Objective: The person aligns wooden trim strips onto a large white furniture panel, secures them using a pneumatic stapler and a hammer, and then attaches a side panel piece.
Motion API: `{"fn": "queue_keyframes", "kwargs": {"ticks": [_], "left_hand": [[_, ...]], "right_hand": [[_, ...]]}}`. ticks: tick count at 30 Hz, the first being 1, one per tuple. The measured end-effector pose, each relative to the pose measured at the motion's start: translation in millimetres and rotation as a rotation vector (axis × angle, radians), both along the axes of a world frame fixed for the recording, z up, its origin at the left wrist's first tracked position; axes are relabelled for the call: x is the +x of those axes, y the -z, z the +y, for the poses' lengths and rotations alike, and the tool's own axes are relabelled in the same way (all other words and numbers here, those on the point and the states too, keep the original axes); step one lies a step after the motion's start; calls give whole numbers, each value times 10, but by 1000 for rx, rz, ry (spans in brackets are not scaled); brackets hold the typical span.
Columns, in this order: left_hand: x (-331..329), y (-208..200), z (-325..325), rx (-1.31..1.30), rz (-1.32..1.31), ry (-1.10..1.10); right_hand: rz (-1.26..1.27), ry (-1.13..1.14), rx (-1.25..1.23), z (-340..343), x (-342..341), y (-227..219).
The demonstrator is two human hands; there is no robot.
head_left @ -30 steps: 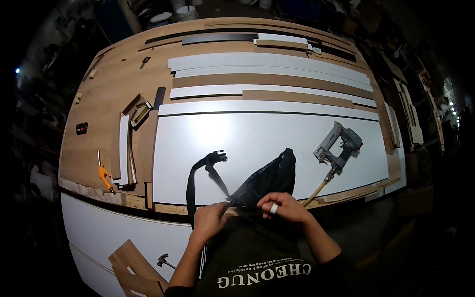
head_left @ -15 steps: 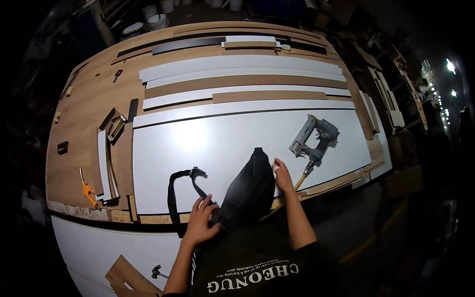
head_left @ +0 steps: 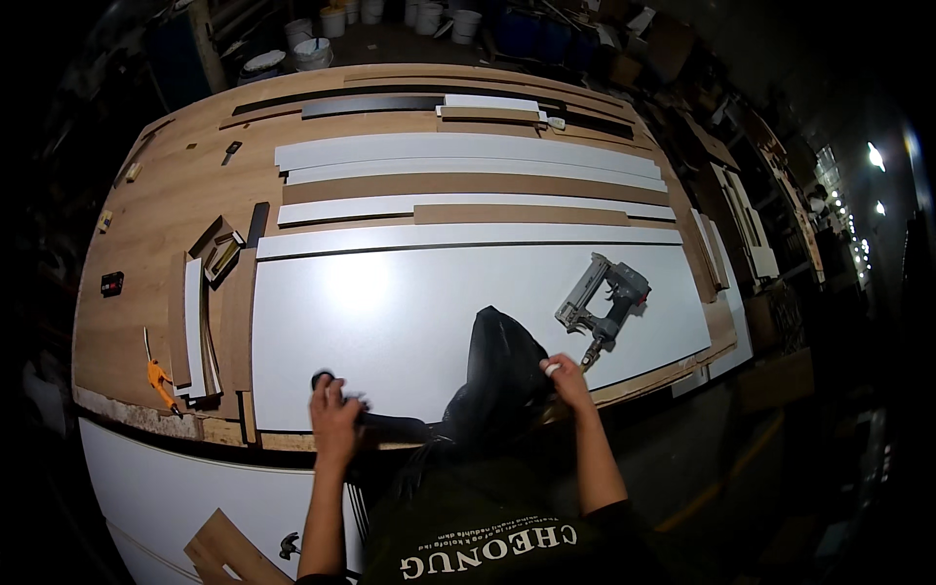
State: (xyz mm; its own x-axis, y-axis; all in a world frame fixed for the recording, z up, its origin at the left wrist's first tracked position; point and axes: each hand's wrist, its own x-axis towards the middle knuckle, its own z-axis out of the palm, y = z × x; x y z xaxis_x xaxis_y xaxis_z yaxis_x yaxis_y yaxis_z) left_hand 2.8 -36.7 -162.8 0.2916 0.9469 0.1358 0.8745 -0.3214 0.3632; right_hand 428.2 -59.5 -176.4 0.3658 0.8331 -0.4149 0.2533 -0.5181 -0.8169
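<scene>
A black cloth bag (head_left: 497, 366) stands bunched against my body at the near edge of the white panel (head_left: 390, 312). My left hand (head_left: 336, 421) is closed round the bag's black strap (head_left: 395, 425), drawing it out to the left; a dark end pokes out above the fingers. At the bag's right side, my right hand (head_left: 568, 380) pinches its edge. Something small and white shows at those fingertips, too small to name. A grey nail gun (head_left: 606, 302) with a hose fitting lies on the panel just beyond my right hand.
White and brown board strips (head_left: 468, 185) lie in rows across the wooden workbench (head_left: 146, 253). On the left are an orange-handled tool (head_left: 159, 378), a small black box (head_left: 112, 284) and an open carton (head_left: 216, 249). A hammer (head_left: 290, 546) rests on a lower white board. Buckets (head_left: 312, 54) stand beyond.
My left hand has moved left and gathered the strap, which lay looped on the panel. My right hand has closed on the bag's edge, and the bag's top leans differently.
</scene>
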Motion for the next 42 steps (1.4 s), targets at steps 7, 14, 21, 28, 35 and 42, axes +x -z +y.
{"fn": "queue_keyframes", "kwargs": {"ticks": [7, 14, 21, 28, 35, 42], "left_hand": [[-512, -320, -157, -353, -363, -120], [-543, -889, -178, -721, -697, 34], [-518, -1065, 79, -718, -1062, 270], [250, -1821, 360, -88, -366, 545], [441, -1641, 279, -112, -478, 355], [335, -1032, -215, -180, -789, 19]], "right_hand": [[443, 166, 363, 643, 390, -944], [860, 212, 894, 784, 836, -1455], [696, -357, 821, 729, 50, -2061], [-189, -950, 402, 501, -1403, -1800], [129, -798, 551, 251, -1707, -1180], [149, -770, 554, 131, -1822, -1071]]}}
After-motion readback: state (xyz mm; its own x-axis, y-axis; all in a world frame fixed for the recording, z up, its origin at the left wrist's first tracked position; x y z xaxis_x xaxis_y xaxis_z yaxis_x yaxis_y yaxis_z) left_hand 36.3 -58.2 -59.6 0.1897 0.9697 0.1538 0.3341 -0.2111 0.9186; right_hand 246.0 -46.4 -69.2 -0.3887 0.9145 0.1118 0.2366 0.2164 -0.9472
